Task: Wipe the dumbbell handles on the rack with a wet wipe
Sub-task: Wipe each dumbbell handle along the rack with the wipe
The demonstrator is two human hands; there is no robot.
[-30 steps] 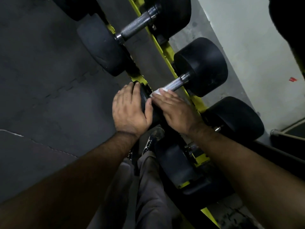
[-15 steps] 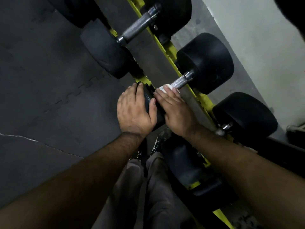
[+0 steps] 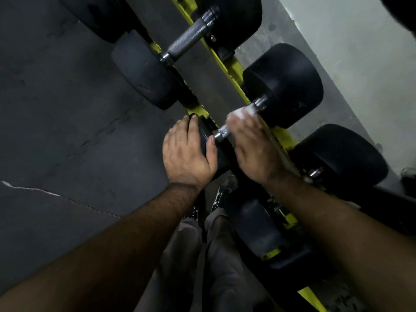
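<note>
Right hand (image 3: 254, 149) was wrapped over the dumbbell handle (image 3: 222, 131), fingers curled w/ a white wet wipe (image 3: 242, 112) bunched under the fingertips, up near the far weight head (image 3: 286, 86). Hand was motion-blurred, so exact finger placement couldn't be told. A short knurled stretch of handle showed bare between the two hands. Left hand (image 3: 186, 154) lay flat-ish over the near weight head (image 3: 211, 149) of the same dumbbell — fingers fairly straight and draped across its top, thumb down its inner face next to the handle end, pressing rather than gripping.

Dumbbell sat across the yellow rack (image 3: 227, 61), which ran diagonally from top centre to bottom right. Further up the rack, another dumbbell (image 3: 186, 40) w/ its grey knurled handle fully exposed, not touched by either hand. Nearer the person, a third dumbbell (image 3: 340, 154) — its handle mostly hidden behind the right forearm.

Below the hands: grey trouser legs (image 3: 216, 255) and a patterned shoe (image 3: 225, 188) on dark floor mats (image 3: 67, 109). Pale wall (image 3: 349, 52) behind the rack, right side.
</note>
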